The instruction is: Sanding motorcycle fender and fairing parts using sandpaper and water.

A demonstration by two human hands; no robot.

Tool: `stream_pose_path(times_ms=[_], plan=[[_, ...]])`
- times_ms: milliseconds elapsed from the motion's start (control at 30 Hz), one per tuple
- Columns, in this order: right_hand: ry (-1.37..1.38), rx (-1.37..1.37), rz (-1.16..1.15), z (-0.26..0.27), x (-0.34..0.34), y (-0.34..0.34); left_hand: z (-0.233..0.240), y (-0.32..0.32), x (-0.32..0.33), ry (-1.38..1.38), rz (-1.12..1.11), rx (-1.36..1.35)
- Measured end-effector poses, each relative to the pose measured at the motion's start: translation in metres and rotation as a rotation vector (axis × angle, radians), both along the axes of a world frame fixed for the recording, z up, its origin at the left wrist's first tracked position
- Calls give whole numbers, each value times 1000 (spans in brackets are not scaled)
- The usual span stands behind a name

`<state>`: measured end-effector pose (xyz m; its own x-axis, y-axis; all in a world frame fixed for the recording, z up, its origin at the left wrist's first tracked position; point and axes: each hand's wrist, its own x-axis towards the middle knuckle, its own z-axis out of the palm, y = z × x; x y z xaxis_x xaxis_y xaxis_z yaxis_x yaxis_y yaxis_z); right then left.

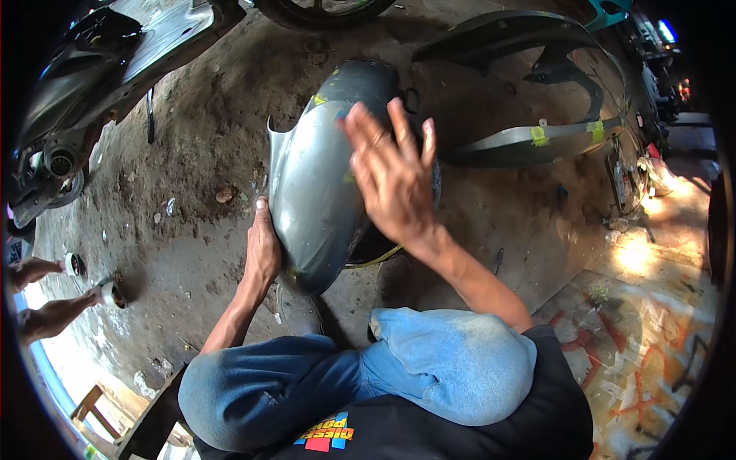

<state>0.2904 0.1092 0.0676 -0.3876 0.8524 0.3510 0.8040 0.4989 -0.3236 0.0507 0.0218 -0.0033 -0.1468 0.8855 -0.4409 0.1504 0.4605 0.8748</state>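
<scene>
A grey, glossy motorcycle front fender (313, 184) lies lengthwise before me, with a darker far end and small yellow-green marks on it. My left hand (264, 241) rests along its left edge, thumb pointing up the side; its fingers are hidden beneath the edge. Over the right side of the fender is my right hand (394, 172), fingers spread. A bit of blue shows by its fingertips, and whether the hand touches the surface cannot be told. Under the fender's right side, a dark round object with a yellow rim (376, 259) is partly hidden.
Curved dark body panels (517, 144) with yellow-green tape lie on the floor at right. Part of a motor scooter (86, 103) stands at upper left, a wheel (322, 14) at the top. Another person's legs (57, 310) are at far left. My shoes (299, 310) are below the fender.
</scene>
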Motion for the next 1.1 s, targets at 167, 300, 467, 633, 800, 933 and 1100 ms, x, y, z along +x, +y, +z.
stream_pose_path(times_ms=[167,300,467,633,800,933,1100], plan=[[-71,-21,172,-2,-17,-13,4,-2,0,-4,-39,2],[-97,-42,204,10,-2,-14,1,2,4,5,22,-29],[511,-139,-205,-10,8,32,-31,-2,-11,-345,189,-28],[741,-42,-170,-33,24,11,-41,-3,-23,-257,29,24],[658,174,-709,-68,69,9,-34,4,-13,-91,-51,19],[753,-196,-832,-106,81,2,-44,4,-21,-83,-34,122],[1302,-385,-701,-112,111,-12,-77,11,-37,-230,-130,163]])
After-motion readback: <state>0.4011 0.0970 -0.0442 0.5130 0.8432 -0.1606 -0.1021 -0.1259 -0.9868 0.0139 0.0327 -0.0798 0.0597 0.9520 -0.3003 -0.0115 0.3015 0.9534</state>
